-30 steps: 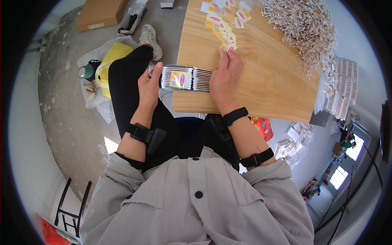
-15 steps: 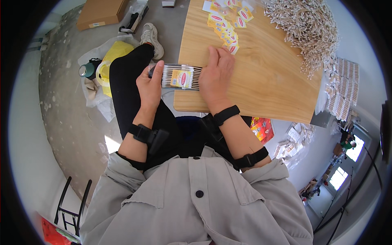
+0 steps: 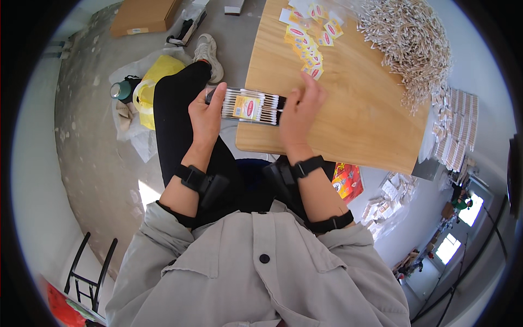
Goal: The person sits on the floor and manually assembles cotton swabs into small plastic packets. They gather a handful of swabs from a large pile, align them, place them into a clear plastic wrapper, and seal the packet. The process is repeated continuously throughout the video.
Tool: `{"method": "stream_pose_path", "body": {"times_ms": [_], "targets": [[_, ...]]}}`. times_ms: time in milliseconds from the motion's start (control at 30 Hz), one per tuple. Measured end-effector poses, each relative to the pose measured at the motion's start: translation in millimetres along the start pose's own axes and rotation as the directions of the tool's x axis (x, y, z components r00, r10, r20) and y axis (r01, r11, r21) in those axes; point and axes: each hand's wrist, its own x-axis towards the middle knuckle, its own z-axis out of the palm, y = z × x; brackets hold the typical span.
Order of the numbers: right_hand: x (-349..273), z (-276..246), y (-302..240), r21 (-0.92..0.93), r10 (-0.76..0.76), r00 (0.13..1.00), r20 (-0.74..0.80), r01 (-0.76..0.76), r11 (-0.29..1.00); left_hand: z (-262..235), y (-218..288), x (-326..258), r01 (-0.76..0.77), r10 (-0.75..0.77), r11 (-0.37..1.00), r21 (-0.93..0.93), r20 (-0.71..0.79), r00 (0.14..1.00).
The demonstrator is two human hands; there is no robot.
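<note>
A flat clear pack of cotton swabs (image 3: 267, 115), lined up in a row behind a yellow label with a red oval (image 3: 247, 108), lies across the table's near left corner. My left hand (image 3: 207, 114) grips its left end, thumb on top. At the pack's right end is my right hand (image 3: 300, 117), its fingers bent and slightly blurred. A dark patch and one white swab tip show beside those fingers; what they pinch, if anything, is hidden.
On the wooden table (image 3: 348, 103) lie scattered yellow label cards (image 3: 308, 52) and a big heap of loose swabs (image 3: 408, 43). Stacked packs (image 3: 460, 120) stand beyond its right edge. A yellow bag (image 3: 163, 68), a green-lidded bottle (image 3: 121, 90) and a cardboard box (image 3: 143, 16) sit on the floor.
My right hand has drawn back a little to the right, its fingers more curled, uncovering the pack's right end. The view has shifted slightly. My left hand keeps its hold.
</note>
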Motion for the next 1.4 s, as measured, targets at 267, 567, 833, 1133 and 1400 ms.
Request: {"method": "stream_pose_path", "body": {"times_ms": [267, 567, 833, 1133, 1400], "targets": [[-23.9, -36.1, -4.2, 0.127, 0.325, 0.924, 0.200, -0.354, 0.927, -1.0, -0.9, -0.4, 0.017, -0.017, 0.999, -0.039, 0.011, 1.000], [-23.1, -29.5, -9.5, 0.040, 0.258, 0.938, 0.232, -0.274, 0.961, -2.2, -1.6, 0.0, 0.003, -0.003, 1.000, 0.006, 0.006, 1.000], [-26.7, -23.1, -8.4, 0.068, 0.176, 0.960, 0.218, -0.195, 0.978, -1.4, -1.3, -0.4, -0.003, 0.003, 1.000, -0.002, 0.005, 1.000], [-27.1, -25.3, -10.8, 0.386, 0.329, 0.922, 0.203, -0.385, 0.839, -2.0, 0.8, -1.6, 0.011, -0.011, 1.000, 0.017, 0.001, 1.000], [-34.3, 7.3, -29.0, 0.619, 0.281, 0.935, 0.215, -0.353, 0.701, -0.7, 4.3, -3.2, 0.004, -0.003, 0.999, 0.035, -0.012, 1.000]]}}
